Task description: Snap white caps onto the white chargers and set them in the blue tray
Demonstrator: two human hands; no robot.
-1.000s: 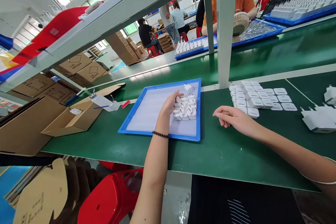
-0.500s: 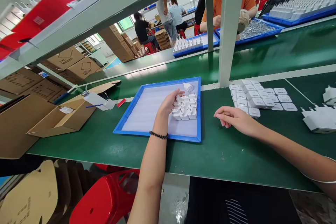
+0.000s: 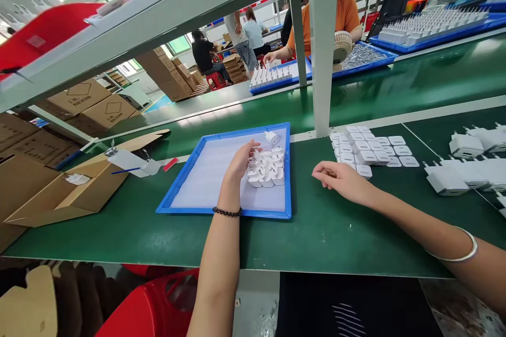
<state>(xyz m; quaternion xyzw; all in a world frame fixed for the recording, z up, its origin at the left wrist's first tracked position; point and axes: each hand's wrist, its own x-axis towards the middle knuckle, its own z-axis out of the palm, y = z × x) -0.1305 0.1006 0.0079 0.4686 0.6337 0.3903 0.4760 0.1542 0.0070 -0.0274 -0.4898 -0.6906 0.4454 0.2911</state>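
My left hand (image 3: 242, 160) reaches over the blue-rimmed tray (image 3: 290, 179), fingers apart against the left side of a block of white chargers (image 3: 269, 168). One more charger (image 3: 272, 138) lies apart behind the block, near the tray's back right corner. To the right of the tray, my right hand (image 3: 334, 176) hovers low over the green table with its fingers curled together; whether anything is between them is too small to tell. Just behind that hand are stacks of white printed squares (image 3: 366, 150).
More white chargers (image 3: 454, 176) stand in rows at the right. An open cardboard box (image 3: 93, 189), a clipped white card (image 3: 128, 160) and a red piece (image 3: 170, 164) lie left. A metal post (image 3: 321, 52) rises behind the tray. People sit beyond the frame.
The view has turned to the right, showing more chargers at that side. Both hands keep nearly the same places relative to the tray and the squares.
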